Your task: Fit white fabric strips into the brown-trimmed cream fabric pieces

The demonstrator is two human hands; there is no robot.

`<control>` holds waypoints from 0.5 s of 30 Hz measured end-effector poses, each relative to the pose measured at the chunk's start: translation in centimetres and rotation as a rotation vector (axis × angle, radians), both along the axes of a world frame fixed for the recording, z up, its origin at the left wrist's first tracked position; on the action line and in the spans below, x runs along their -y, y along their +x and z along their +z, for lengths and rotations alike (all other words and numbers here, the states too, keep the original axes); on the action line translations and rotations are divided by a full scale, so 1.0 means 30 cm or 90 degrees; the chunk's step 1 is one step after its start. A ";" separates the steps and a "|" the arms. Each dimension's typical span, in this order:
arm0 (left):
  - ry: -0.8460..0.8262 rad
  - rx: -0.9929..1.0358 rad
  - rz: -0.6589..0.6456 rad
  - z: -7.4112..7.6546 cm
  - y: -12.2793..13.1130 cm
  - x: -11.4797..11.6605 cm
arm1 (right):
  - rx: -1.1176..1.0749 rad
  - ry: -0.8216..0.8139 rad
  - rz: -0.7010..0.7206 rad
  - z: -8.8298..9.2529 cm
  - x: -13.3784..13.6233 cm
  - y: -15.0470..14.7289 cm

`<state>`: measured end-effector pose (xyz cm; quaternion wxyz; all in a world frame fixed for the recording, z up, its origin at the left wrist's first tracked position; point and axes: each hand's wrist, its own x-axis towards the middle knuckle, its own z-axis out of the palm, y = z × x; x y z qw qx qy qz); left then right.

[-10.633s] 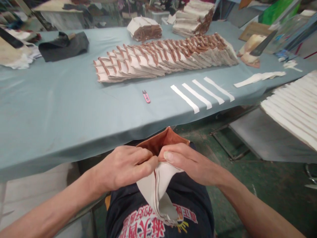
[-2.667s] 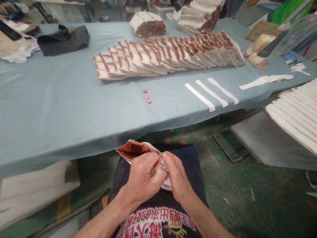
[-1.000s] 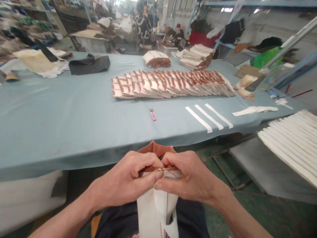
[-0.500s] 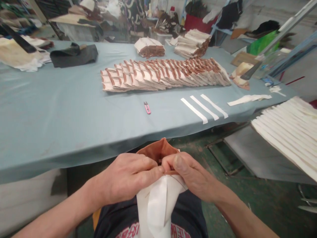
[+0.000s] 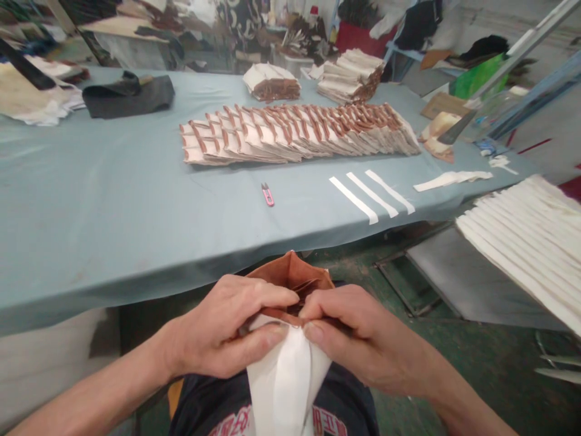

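Close to my body I hold a brown and cream sewn piece, shaped like an open pouch, with its brown inner side showing at the far end. My left hand pinches its near edge between thumb and fingers. On the other side, my right hand grips the same edge, thumb outside and fingers curled over the brown rim. A white strip hangs down the cream outer face from between my thumbs. Part of the rim is hidden under my fingers.
Pink thread snips and several white strips lie on the blue-covered table. Behind them stretches a long row of overlapping brown-edged cream pieces. A dark folded cloth lies left; stacked white pieces stand at the right.
My thumbs have moved apart and now press on the cream outer face at the rim, either side of the white strip. More of the brown rim shows between my hands.
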<state>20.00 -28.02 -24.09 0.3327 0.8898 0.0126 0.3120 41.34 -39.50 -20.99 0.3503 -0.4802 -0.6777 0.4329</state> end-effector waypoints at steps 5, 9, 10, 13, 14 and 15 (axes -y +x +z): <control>-0.191 -0.213 -0.093 0.114 0.028 -0.027 | 0.248 0.171 0.009 0.058 0.008 0.007; -0.322 -0.306 -0.184 0.161 0.070 -0.049 | 0.357 0.307 -0.015 0.067 0.018 -0.009; -0.363 -0.331 -0.202 0.166 0.075 -0.053 | 0.368 0.329 -0.018 0.071 0.025 -0.015; -0.458 -0.399 -0.259 0.176 0.073 -0.053 | 0.368 0.343 -0.014 0.084 0.047 -0.038; -0.474 -0.411 -0.268 0.178 0.067 -0.047 | 0.356 0.334 -0.008 0.085 0.052 -0.045; -0.482 -0.417 -0.277 0.179 0.060 -0.038 | 0.336 0.321 -0.002 0.083 0.055 -0.050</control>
